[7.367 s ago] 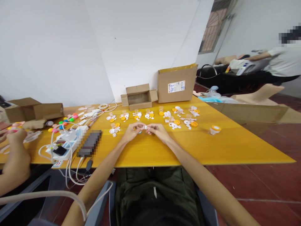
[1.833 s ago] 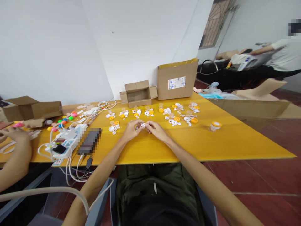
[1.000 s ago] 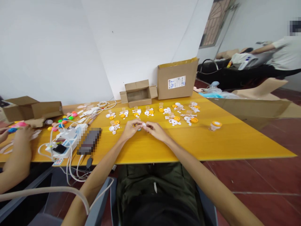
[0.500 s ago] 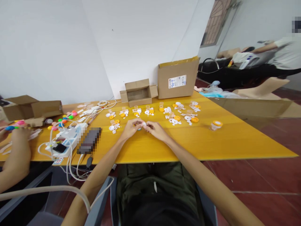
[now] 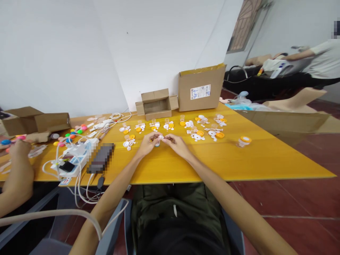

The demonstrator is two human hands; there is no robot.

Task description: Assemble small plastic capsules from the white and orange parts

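Both hands meet above the yellow table (image 5: 164,166). My left hand (image 5: 148,144) and my right hand (image 5: 176,144) pinch a small white piece with dark spots (image 5: 160,137) between their fingertips. Just below the fingers a small light-blue item (image 5: 157,144) shows, partly covered. Behind my hands lie groups of white discs, spotted pieces, orange rings and clear cups, such as the white pieces (image 5: 197,137) and an orange ring (image 5: 220,135). A clear cup with an orange lid (image 5: 245,139) stands alone at the right.
An open small box (image 5: 158,115) and a large carton (image 5: 201,100) stand at the back. Left are a power strip with cables (image 5: 82,159), a phone (image 5: 101,158), coloured balls (image 5: 73,136) and another person's arm (image 5: 18,170). Another person (image 5: 326,58) is at far right.
The spotted piece has shifted slightly left and up between my fingers, and has turned. The light-blue item shows more. At left, the other person's hand has moved a little.
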